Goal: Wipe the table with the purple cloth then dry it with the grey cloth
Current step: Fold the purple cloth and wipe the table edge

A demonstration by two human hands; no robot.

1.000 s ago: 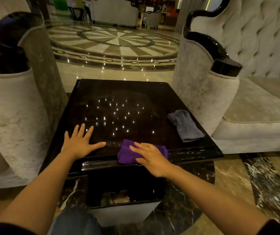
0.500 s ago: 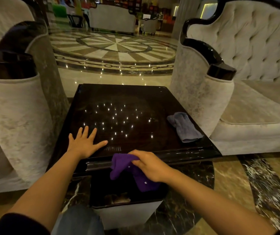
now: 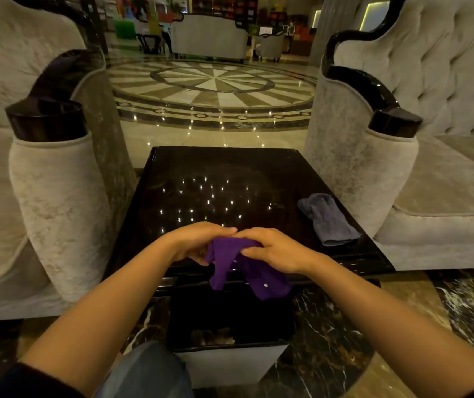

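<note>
One table, two cloths, purple cloth and grey cloth, two hands, left hand, right hand, two sofas

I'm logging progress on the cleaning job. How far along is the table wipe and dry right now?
Done: hard to confirm; the dark table shows only light reflections, no clear wet streaks. In hand: both the left hand and right hand hold the purple cloth bunched above the near edge, off the surface. Left: drying, since the grey cloth lies untouched at the right edge.

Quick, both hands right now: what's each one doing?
Left hand: closed on the purple cloth.
Right hand: closed on the same purple cloth, above the table's near edge.
</note>
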